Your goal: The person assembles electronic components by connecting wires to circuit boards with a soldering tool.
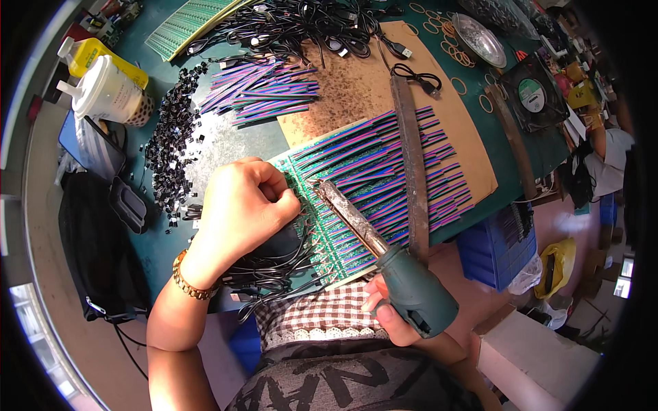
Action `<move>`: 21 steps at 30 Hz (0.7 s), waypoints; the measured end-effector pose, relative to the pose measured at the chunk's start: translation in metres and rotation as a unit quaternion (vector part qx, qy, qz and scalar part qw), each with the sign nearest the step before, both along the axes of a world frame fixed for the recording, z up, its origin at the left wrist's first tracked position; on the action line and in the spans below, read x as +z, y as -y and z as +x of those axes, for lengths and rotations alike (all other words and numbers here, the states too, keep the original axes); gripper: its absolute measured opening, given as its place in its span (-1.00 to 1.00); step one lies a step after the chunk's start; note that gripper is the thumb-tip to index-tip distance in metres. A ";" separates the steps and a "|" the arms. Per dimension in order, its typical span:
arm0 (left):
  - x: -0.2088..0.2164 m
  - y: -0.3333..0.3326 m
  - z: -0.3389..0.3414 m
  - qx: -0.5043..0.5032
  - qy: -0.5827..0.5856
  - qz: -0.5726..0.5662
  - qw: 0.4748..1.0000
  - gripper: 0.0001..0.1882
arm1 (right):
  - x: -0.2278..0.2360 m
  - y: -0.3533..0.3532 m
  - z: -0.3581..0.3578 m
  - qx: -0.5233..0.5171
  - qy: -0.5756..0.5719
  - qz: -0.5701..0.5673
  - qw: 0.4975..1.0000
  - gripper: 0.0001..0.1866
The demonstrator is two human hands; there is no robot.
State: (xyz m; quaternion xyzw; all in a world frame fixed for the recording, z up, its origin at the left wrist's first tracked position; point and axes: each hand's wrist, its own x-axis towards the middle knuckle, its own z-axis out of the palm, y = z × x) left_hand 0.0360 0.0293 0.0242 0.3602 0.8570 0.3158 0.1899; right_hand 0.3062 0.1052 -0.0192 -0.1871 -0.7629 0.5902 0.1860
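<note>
My right hand grips the dark green handle of a soldering iron. The iron's tip meets the upper left part of a green circuit board panel. Close to that tip, my left hand is closed in a pinch at the panel's left edge; whatever lies between its fingers is hidden. Rows of flat multicoloured ribbon wires run rightward from the panel. Across them lies a worn metal bar. Black cables bunch under and below my left wrist, some reaching the panel's lower left edge.
Small black connectors are heaped at left, near loose ribbon wires. Black USB cables pile at the back. A drink cup, a metal dish, rubber bands and a black fan surround the cardboard.
</note>
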 end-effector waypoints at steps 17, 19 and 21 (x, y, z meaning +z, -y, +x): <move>0.001 0.002 -0.001 -0.033 -0.031 0.009 0.999 -0.86 | -0.013 -0.005 0.011 0.039 -0.099 -0.061 0.992 -0.51; -0.003 0.007 -0.003 -0.106 -0.056 0.034 0.992 -0.88 | -0.019 -0.007 0.017 0.088 -0.056 -0.068 0.992 -0.53; 0.012 0.003 -0.015 -0.190 -0.102 -0.031 0.976 -0.85 | -0.013 0.000 0.013 0.023 -0.103 -0.054 0.993 -0.56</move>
